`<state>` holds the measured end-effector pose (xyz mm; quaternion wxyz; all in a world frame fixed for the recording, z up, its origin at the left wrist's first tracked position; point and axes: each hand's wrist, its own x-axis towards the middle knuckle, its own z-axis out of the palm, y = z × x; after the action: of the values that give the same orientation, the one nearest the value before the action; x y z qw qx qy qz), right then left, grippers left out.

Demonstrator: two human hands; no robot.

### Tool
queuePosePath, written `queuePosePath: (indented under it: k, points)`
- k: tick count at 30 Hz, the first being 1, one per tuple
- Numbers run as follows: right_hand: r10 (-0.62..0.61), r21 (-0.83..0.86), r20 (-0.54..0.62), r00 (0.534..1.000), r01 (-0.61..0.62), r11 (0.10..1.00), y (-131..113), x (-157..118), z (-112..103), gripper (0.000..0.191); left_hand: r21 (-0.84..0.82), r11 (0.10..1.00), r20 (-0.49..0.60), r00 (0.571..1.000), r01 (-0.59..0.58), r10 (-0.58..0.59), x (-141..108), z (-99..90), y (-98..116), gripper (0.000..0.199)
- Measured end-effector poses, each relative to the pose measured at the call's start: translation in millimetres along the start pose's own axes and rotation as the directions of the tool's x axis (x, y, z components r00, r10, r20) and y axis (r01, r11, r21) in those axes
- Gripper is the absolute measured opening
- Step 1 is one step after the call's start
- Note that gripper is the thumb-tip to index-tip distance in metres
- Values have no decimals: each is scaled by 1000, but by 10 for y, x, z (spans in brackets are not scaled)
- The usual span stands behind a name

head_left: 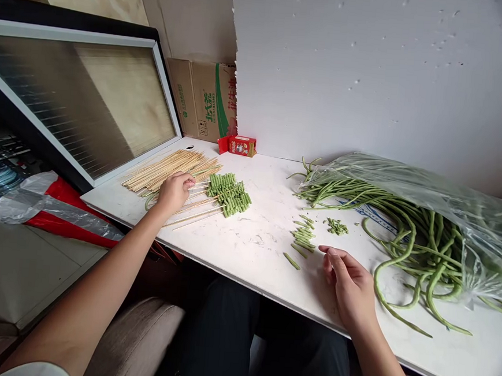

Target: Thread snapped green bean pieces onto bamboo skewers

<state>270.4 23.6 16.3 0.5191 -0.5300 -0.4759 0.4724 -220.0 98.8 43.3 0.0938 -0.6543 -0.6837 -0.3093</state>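
Green long-bean segments (231, 199) sit threaded on the counter (250, 246); left hand (175, 192) by the bamboo skewers (169, 169), whether gripping I can't tell; right hand (350, 281), loosely curled, released, beside loose cut pieces (303, 237).

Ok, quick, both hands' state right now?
Left hand: curled by thin tan wooden skewers; grip can't be told.
Right hand: loosely open, nothing visible in it, near short green bean pieces.

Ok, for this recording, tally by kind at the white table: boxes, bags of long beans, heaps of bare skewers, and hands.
Boxes: 2 (brown cardboard box, small red box)
Bags of long beans: 1 (clear plastic bag)
Heaps of bare skewers: 1 (skewer heap)
Hands: 2 (left hand, right hand)
Total: 6
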Motion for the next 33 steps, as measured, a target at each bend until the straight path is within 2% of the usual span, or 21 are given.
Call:
queuePosePath:
  k: [5,14,33]
  points:
    - [-29,-79,18,999,30,996,8,0,-5,42,70,997,24,1000,16,-18,5,7,8,20]
    - [-51,-94,30,998,53,994,6,-3,-1,44,138,990,34,999,14,-19,-58,33,91,21]
    - [-49,-92,40,998,52,994,-1,-5,2,42,-30,999,59,998,13,-11,-138,29,-8,20]
